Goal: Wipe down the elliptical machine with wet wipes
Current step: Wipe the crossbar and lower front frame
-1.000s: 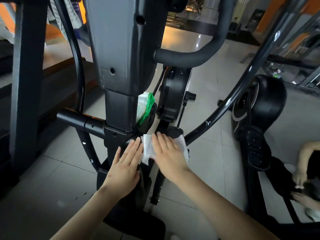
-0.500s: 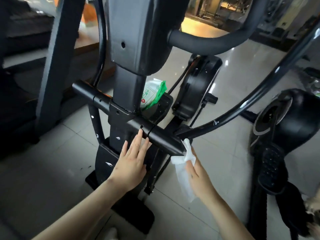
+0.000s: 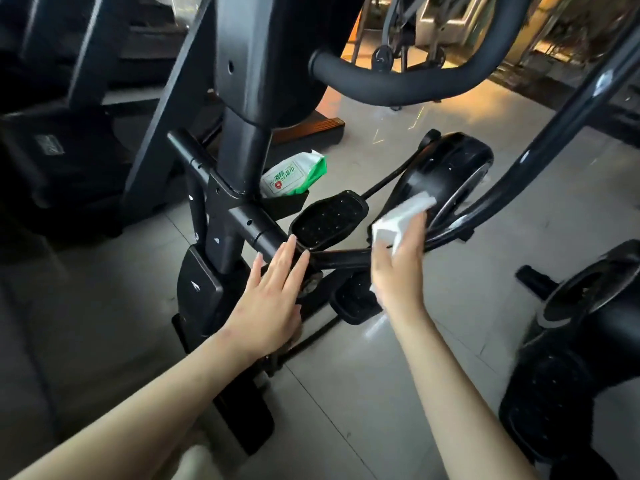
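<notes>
At the left, the elliptical machine's upright column (image 3: 242, 140) is rising from a black crossbar (image 3: 249, 225). The left hand (image 3: 273, 303) is lying flat and released. Its fingers are straight, and their tips are touching the crossbar's right end beside the near edge of a studded pedal (image 3: 329, 218). Behind the column, a green-and-white wipe pack (image 3: 292, 176) is sitting in a black holder (image 3: 287, 204). Further right, the right hand (image 3: 398, 271) is grasping a crumpled white wet wipe (image 3: 398, 220), fingers curled round it. It is holding the wipe up just in front of the glossy flywheel housing (image 3: 446, 168); I cannot tell whether the wipe is touching it.
</notes>
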